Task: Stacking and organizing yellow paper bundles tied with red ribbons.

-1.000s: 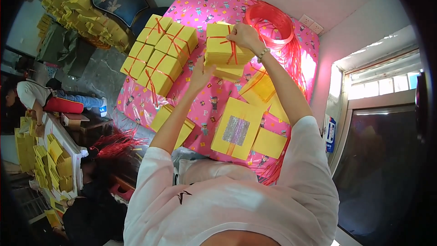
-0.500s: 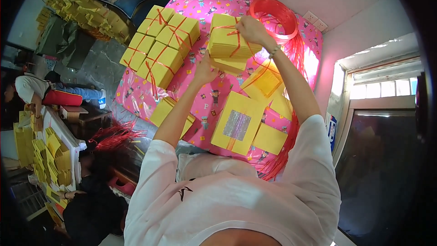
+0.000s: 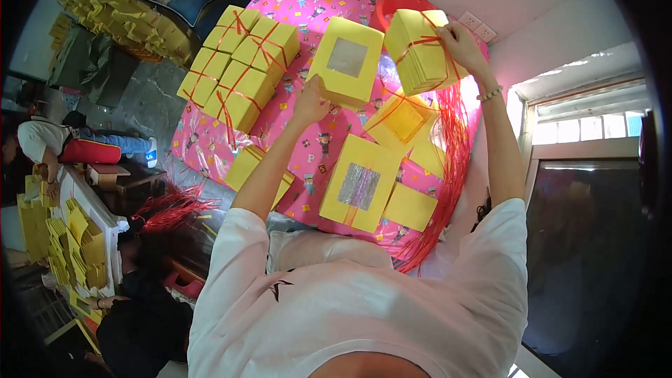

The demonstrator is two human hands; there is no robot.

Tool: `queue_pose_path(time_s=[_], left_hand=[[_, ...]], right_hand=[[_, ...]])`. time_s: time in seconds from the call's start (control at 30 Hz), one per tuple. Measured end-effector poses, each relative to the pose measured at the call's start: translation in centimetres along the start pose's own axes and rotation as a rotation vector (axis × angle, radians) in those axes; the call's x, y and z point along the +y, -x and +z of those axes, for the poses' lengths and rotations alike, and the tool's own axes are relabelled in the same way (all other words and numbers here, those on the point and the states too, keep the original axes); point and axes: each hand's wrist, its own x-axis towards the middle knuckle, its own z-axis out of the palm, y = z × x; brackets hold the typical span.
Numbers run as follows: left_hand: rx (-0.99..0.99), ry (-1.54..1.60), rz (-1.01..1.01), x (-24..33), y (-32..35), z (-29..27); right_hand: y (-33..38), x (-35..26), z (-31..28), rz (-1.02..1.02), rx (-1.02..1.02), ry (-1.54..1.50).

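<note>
The right hand (image 3: 458, 42) has its grip closed on a ribbon-tied yellow bundle (image 3: 418, 49); the left hand (image 3: 311, 101) pinches a windowed yellow box (image 3: 346, 70) just beside it. Judging by this, a finished bundle is being set aside; placing it calls for a free spot on the pink worktop (image 3: 308, 0).

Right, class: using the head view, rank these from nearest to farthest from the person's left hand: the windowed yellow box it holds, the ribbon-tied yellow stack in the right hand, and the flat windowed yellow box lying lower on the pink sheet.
1. Windowed yellow box: touching the left hand, just above it.
2. Flat windowed box: lower right on the sheet.
3. Ribbon-tied stack: upper right, held by the right hand.
</note>
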Motion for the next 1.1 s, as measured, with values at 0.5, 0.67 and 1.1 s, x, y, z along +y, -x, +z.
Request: queue_pose_path(time_s=[0.5,0.67,1.1], left_hand=[[0.028,-0.043,0.122,-2.0,-0.9,0.9],[-0.06,0.065,0.043,-1.9,-0.7,0.0],[0.159,0.118,0.099,0.5,1.3,-1.0]], right_hand=[[7.0,7.4,1.8,0.102,-0.065,0.063],[8.8,7.4,4.7,0.159,-0.175,0.026],[9.1,4.6,6.2,0.239,-0.197,-0.014]])
